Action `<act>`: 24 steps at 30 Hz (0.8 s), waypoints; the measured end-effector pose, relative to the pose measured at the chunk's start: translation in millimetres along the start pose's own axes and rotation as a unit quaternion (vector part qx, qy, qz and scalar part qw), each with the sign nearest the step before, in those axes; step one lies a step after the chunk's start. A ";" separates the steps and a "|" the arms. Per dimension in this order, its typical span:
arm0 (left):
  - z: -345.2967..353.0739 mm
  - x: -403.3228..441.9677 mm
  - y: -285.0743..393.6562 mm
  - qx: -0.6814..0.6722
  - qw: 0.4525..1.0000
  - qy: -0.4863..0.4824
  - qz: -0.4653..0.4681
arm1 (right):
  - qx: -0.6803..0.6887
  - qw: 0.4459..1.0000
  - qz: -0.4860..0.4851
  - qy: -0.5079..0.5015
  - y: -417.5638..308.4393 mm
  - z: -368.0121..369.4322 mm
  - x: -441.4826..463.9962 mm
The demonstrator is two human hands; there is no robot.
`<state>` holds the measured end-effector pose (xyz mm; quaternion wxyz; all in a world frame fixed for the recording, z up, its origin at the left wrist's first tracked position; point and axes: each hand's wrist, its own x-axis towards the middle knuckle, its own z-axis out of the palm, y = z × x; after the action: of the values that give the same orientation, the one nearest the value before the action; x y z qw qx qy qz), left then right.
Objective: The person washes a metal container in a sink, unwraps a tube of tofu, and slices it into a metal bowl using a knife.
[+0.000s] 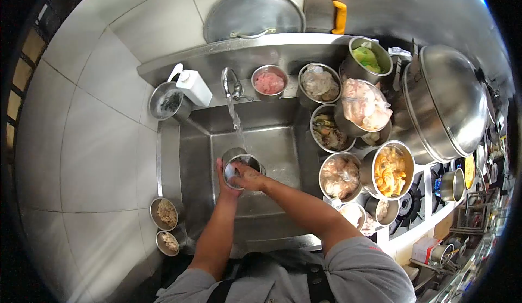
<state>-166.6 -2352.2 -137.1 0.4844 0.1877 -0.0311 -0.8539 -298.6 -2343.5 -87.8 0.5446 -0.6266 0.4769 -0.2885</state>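
Over the sink (277,199), my left hand (224,182) is closed around the side of a small metal pot (235,153). The pot is tilted, its mouth turned toward me. My right hand (249,177) reaches into that mouth; its fingertips are hidden, so I cannot tell whether they grip anything. Something pale shows inside beside the fingers, too small to name. From the faucet (235,88), running water (235,119) falls just behind the pot.
Metal containers of raw meat (340,175), orange-coated pieces (390,171) and greens (367,59) crowd the right side. Beyond stand a large domed steamer (454,104) and gas burners (406,205). At left are a white pump bottle (194,88) and two small food bowls (165,214).
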 end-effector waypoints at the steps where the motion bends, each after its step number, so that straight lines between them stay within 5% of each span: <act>1: 24.7 -8.8 -3.2 -0.006 1.000 -0.011 -0.028 | -0.077 0.995 -0.040 0.042 2.5 4.4 -3.9; 4: 63.5 -9.7 -12.2 0.032 0.993 0.111 -0.021 | -0.278 0.959 -0.029 0.034 -31.4 -12.6 -9.3; 6: 83.1 -6.0 -7.6 0.038 0.992 0.113 -0.026 | -0.413 0.910 -0.015 -0.040 -42.5 -22.3 1.7; 7: 82.5 0.9 -4.9 0.045 0.991 0.123 -0.015 | -0.484 0.874 -0.051 0.000 -27.6 -16.3 10.9; 9: 79.4 11.3 -6.9 0.133 0.978 0.158 0.040 | -0.437 0.893 -0.006 0.105 -13.4 -9.3 21.5; 11: 76.8 13.5 -9.1 0.162 0.968 0.193 0.023 | -0.352 0.918 0.139 0.120 -18.3 -9.8 21.0; 14: 75.0 18.9 -13.3 0.148 0.965 0.214 0.024 | -0.176 0.973 0.118 0.088 -7.1 -12.4 14.3; 17: 54.9 20.9 -6.7 0.074 0.985 0.158 -0.006 | -0.050 0.989 -0.026 0.137 20.4 -2.9 20.8; 18: 65.6 22.1 -11.3 0.053 0.968 0.244 0.009 | -0.178 0.960 -0.121 0.180 27.8 -2.1 26.0; 20: 83.2 16.0 -13.4 0.034 0.979 0.199 -0.004 | -0.321 0.928 -0.076 0.174 -4.7 -16.6 25.3; 21: 82.9 19.8 -13.3 0.050 0.980 0.191 0.011 | -0.409 0.910 -0.023 0.065 -11.0 -25.7 32.4; 24: 78.9 25.4 -16.1 0.100 0.973 0.202 0.043 | -0.521 0.846 -0.024 0.114 -1.6 -29.1 28.8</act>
<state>-219.1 -2375.1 -75.1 0.4958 0.4026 -0.0259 -0.7690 -312.9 -2381.7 -83.9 0.0731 -0.7922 0.6006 -0.0798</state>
